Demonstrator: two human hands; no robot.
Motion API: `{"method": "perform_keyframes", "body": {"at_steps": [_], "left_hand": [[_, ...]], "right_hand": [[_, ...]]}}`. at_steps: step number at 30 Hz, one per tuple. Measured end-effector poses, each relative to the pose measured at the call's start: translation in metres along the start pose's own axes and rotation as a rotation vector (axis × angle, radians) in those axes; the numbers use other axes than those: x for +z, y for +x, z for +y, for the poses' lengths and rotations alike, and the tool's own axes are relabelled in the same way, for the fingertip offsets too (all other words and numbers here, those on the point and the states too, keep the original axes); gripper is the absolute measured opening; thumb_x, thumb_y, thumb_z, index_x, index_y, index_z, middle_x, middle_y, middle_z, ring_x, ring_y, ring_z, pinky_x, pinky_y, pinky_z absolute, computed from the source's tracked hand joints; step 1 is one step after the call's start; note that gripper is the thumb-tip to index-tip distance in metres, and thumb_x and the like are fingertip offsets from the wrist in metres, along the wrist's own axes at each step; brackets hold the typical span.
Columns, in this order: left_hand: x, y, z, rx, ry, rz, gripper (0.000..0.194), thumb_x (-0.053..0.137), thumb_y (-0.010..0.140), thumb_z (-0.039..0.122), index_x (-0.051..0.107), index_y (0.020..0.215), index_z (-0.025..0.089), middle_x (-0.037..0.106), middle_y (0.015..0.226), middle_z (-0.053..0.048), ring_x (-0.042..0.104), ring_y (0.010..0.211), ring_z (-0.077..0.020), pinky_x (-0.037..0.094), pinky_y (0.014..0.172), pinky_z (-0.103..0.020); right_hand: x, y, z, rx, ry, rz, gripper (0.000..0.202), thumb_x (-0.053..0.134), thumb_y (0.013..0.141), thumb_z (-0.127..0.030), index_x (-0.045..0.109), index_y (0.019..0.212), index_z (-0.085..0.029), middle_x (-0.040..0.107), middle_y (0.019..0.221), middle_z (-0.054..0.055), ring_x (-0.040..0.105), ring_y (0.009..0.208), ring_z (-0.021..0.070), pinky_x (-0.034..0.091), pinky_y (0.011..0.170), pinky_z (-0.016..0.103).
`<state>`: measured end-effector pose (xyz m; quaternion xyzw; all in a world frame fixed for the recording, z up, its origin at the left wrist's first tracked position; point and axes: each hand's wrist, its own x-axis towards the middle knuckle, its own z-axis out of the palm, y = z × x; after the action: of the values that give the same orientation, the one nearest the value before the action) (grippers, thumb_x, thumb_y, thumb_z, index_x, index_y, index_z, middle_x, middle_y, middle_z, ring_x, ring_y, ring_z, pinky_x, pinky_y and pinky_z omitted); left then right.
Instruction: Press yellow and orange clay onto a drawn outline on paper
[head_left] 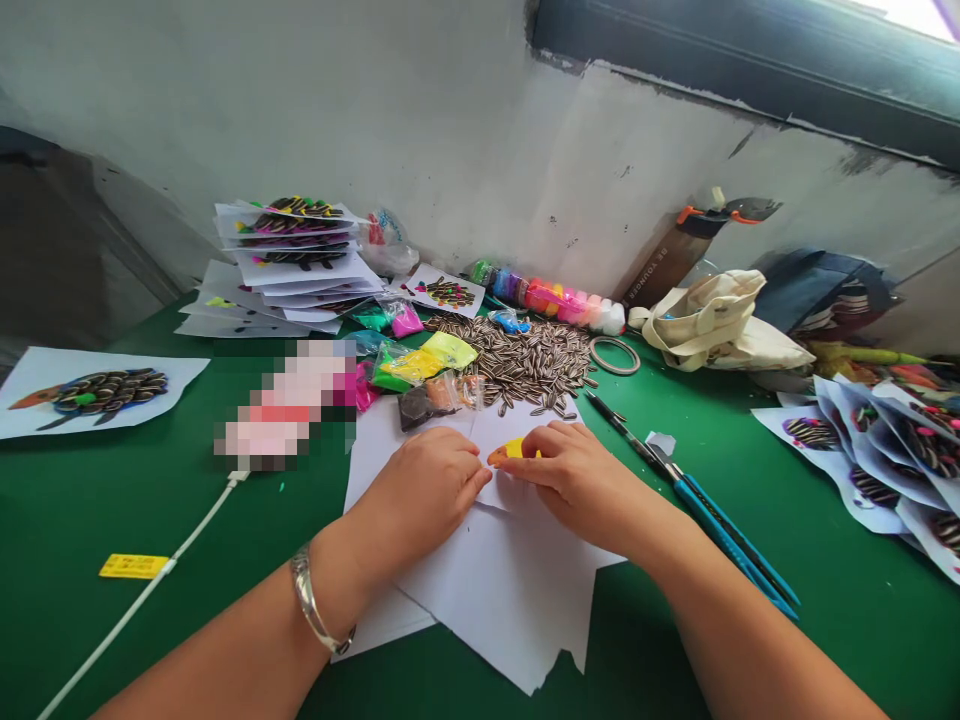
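Note:
A small piece of yellow and orange modelling clay lies on white paper in the middle of the table. Bent over the clay, my right hand touches it with its fingers and partly covers it. My left hand rests on the paper just left of the orange tip, its fingers curled and thumb pressed in; what they hold, if anything, is hidden. Behind the hands are bags of yellow clay, brown clay and black clay, beside a heap of striped sunflower seeds.
Seed-covered hedgehog pictures stand in a stack at back left; one picture lies left, others right. A blue cutter, pen, tape roll, cloth bag, bottle and white cable surround the paper.

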<state>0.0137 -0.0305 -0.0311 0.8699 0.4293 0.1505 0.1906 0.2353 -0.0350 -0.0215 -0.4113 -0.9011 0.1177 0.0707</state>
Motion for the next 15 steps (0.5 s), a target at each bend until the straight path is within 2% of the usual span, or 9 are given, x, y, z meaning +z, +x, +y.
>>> {"method": "perform_keyframes", "body": {"at_steps": [4,9,15], "left_hand": [[0.001,-0.001,-0.001,0.005,0.011,0.003,0.026,0.052,0.098,0.023,0.077,0.097,0.014,0.074,0.1,-0.01,0.065,0.102,-0.0253,0.049,0.095,-0.042],[0.001,-0.001,-0.002,0.02,0.008,0.006,0.027,0.052,0.098,0.023,0.077,0.093,0.014,0.074,0.096,-0.01,0.065,0.099,-0.0249,0.05,0.093,-0.042],[0.0,0.0,-0.001,0.029,0.022,0.008,0.028,0.051,0.098,0.023,0.077,0.095,0.014,0.075,0.095,-0.01,0.065,0.099,-0.0258,0.05,0.094,-0.042]], "right_hand": [[0.001,0.001,0.001,-0.009,0.015,0.0,0.041,0.049,0.096,-0.01,0.068,0.125,-0.032,0.063,0.093,0.006,0.052,0.088,0.019,0.034,0.08,0.034],[0.003,0.004,0.0,0.027,0.062,0.067,0.043,0.047,0.093,-0.005,0.069,0.122,-0.029,0.063,0.097,0.006,0.054,0.091,0.0185,0.035,0.08,0.033],[0.011,0.006,0.003,0.049,0.014,0.042,0.03,0.054,0.098,-0.017,0.07,0.118,-0.031,0.062,0.093,0.005,0.054,0.087,0.0177,0.033,0.076,0.032]]}}
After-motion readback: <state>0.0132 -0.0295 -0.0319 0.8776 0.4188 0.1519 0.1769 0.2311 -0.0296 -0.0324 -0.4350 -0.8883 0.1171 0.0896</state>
